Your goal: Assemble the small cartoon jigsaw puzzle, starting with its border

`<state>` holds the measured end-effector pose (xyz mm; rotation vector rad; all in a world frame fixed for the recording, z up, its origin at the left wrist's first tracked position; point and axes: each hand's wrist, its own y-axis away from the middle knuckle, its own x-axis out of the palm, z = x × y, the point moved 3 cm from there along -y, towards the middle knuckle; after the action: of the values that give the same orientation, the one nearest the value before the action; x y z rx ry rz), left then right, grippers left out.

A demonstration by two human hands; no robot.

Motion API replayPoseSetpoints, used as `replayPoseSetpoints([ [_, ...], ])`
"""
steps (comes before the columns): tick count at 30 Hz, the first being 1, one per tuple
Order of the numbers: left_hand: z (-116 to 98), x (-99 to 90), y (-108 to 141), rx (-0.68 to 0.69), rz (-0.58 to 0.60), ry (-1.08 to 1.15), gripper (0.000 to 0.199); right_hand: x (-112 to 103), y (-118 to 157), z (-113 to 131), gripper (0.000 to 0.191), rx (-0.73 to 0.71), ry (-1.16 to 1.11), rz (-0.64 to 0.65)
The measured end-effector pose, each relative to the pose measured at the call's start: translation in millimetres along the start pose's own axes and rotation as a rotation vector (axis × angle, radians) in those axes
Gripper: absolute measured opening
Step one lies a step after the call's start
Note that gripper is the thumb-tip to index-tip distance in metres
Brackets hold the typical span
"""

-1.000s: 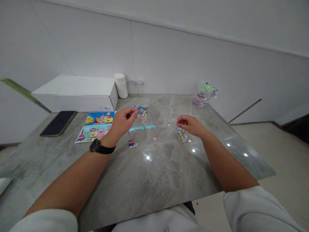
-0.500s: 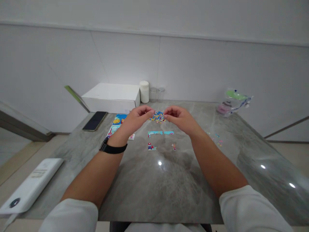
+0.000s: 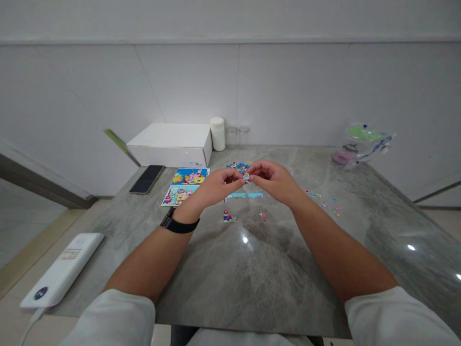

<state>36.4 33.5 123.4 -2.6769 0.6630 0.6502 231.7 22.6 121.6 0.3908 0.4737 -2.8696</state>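
My left hand (image 3: 219, 188) and my right hand (image 3: 272, 181) meet above the table, fingers pinched together. Between their fingertips is a small, pale jigsaw puzzle piece (image 3: 246, 178); whether it is one piece or two joined cannot be made out. Just behind my fingers lies a heap of loose puzzle pieces (image 3: 237, 167), mostly blue and yellow. Closer to me, a light-blue strip of joined pieces (image 3: 248, 195) lies flat. Below it are a small red-and-blue joined cluster (image 3: 229, 217) on the left and a pinkish piece (image 3: 262, 217) on the right.
Two cartoon picture cards (image 3: 180, 195) lie left of my hands, beside a phone (image 3: 147, 179). Behind stand a white box (image 3: 169, 144), a white bottle (image 3: 217, 134) and two glasses (image 3: 243, 138). A white power bank (image 3: 65, 269), scattered pieces (image 3: 336, 211) and a plastic bag (image 3: 362, 144) flank my arms.
My hands have come together from apart, with a puzzle piece now visible between their fingertips. The view has shifted slightly, uncovering more of the picture cards.
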Motion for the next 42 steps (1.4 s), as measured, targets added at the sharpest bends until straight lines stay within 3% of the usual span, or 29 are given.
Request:
replayPoseSetpoints([
  [10, 8.4, 3.5, -3.0, -0.012, -0.06, 0.032, 0.031, -5.0, 0.7, 0.3, 0.026, 0.018, 0.14, 0.079],
  [14, 12.4, 20.4, -2.2, 0.04, -0.06, 0.021, 0.026, -19.3, 1.6, 0.0, 0.027, 0.027, 0.283, 0.106],
  [18, 14.0, 41.4, 0.9, 0.081, 0.003, 0.002, 0.02, -30.4, 3.1, -1.7, 0.03, 0.08, 0.353, 0.247],
  [22, 17.1, 52.8, 1.8, 0.097, 0.0, -0.034, 0.018, -31.2, 4.7, 0.3, 0.03, 0.13, 0.391, 0.368],
  [26, 21.5, 57.7, 1.2, 0.103, -0.006, -0.049, 0.022, -27.8, 5.0, 2.1, 0.028, 0.135, 0.416, 0.41],
  [32, 28.1, 60.3, -2.5, 0.024, -0.059, 0.116, 0.03, -37.3, 1.9, 0.1, 0.026, 0.133, 0.418, 0.295],
  [37, 28.8, 64.4, -4.0, -0.06, -0.025, 0.284, 0.031, -43.4, 0.2, -2.6, 0.026, 0.132, 0.364, 0.177],
  [42, 28.6, 65.8, -2.8, -0.085, -0.033, 0.387, 0.03, -40.7, 0.1, -3.7, 0.023, 0.137, 0.339, 0.152],
])
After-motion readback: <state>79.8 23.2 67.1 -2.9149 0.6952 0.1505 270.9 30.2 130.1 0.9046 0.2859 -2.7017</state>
